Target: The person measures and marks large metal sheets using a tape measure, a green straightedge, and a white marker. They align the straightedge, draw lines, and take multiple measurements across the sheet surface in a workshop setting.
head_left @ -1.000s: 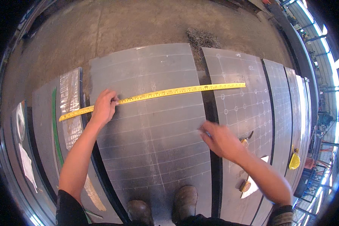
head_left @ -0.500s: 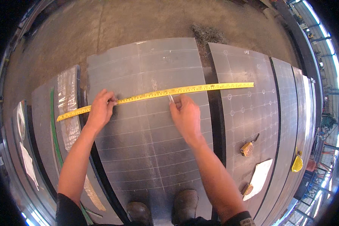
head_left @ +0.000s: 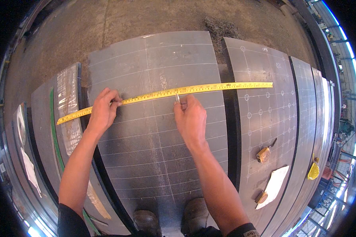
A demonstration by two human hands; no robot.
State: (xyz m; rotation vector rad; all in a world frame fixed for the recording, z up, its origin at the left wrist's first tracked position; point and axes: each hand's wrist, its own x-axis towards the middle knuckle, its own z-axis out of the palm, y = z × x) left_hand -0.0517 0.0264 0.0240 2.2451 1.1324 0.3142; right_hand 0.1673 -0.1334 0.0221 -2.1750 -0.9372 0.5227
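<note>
A yellow measuring tape strip (head_left: pixel 209 87) lies across a grey steel plate (head_left: pixel 138 136) scribed with white lines, reaching over the gaps onto the pieces on both sides. My left hand (head_left: pixel 103 110) pinches the tape's lower edge left of the plate's middle, fingertips closed on it. In my right hand (head_left: pixel 192 122), a thin pale stick of marking chalk (head_left: pixel 177 98) is gripped between thumb and fingers. Its tip meets the lower edge of the tape, right of the plate's long centre line.
On the right plate (head_left: pixel 253 154), marked with small circles, lie a tape measure case (head_left: pixel 263 154), a white paper (head_left: pixel 273 185) and a small brown block-like thing (head_left: pixel 261 197). Farther right sits a yellow tool (head_left: pixel 313 171). A green strip (head_left: pixel 56 130) lies at left. My shoes (head_left: pixel 195 213) stand on the middle plate.
My right hand with the chalk has shifted slightly left along the tape. The left hand keeps its pinch on the tape. The whole view has tilted a little.
</note>
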